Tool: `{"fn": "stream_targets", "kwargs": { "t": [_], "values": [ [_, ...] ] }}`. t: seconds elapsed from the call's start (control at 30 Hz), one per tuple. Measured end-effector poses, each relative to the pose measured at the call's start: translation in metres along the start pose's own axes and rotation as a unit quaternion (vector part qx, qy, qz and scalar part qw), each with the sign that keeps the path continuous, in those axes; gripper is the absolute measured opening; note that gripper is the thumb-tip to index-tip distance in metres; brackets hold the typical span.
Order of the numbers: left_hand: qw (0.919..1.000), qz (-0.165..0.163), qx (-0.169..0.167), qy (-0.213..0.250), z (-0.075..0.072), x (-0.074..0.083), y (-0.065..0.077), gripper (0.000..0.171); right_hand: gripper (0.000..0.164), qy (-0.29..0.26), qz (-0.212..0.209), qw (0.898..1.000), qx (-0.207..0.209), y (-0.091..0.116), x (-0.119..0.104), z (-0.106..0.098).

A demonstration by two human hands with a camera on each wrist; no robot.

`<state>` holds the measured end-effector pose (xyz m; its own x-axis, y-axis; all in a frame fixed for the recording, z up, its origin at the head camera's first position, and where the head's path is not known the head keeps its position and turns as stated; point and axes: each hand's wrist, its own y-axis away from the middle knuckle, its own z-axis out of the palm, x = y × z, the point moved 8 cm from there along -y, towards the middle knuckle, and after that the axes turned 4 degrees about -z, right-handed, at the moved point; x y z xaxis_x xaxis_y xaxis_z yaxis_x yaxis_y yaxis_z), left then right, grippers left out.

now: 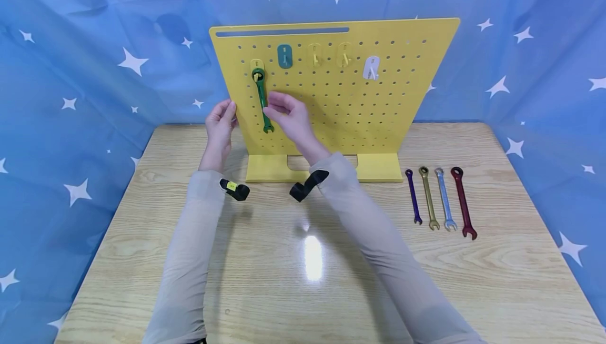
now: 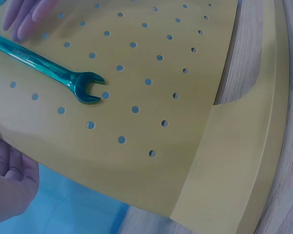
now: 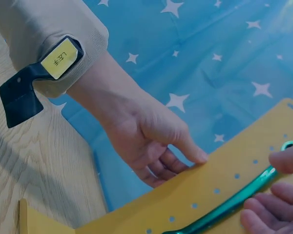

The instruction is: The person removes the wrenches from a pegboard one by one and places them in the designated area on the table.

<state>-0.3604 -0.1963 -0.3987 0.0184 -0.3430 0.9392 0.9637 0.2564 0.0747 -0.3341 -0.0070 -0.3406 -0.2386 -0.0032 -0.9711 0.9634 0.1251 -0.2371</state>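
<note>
A yellow pegboard [image 1: 388,32] stands upright on the table. From its upper left hook hangs a green combination wrench [image 1: 262,94], ring end up and open end down. My left hand [image 1: 219,131] grips the board's left edge, thumb on the front and fingers behind, as the right wrist view also shows. Beside the wrench's shaft is my right hand [image 1: 294,119], its fingers loosely bent with nothing held between them. In the right wrist view, the fingers [image 3: 268,214] overlap the wrench [image 3: 244,195].
More hooks line the board: a teal one [image 1: 285,57], two yellow ones and a white one [image 1: 371,68]. On the table to the right lie a purple wrench [image 1: 413,196], a gold wrench [image 1: 429,199], a light blue wrench [image 1: 445,199] and a dark red wrench [image 1: 464,203].
</note>
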Motion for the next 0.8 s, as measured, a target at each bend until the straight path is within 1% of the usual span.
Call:
{"fn": "stream_targets", "kwargs": {
  "t": [0.17,0.3,0.53,0.8],
  "values": [
    [1.0,-0.001,0.003,0.0,0.0,0.0,0.0,0.007,0.037,-0.004,0.022,1.0,0.006,-0.003,0.001,0.004],
    [1.0,0.001,0.003,-0.004,0.0,0.0,0.0,0.008,0.035,-0.006,0.028,1.0,0.008,-0.006,0.002,0.007],
    [1.0,0.004,-0.001,0.002,0.0,0.001,0.001,0.009,0.031,0.022,0.028,0.999,0.01,-0.012,0.003,0.012],
    [1.0,0.002,-0.002,-0.005,0.0,0.001,0.001,0.008,0.025,0.053,0.041,0.998,0.017,-0.013,0.005,0.013]
  ]
}}
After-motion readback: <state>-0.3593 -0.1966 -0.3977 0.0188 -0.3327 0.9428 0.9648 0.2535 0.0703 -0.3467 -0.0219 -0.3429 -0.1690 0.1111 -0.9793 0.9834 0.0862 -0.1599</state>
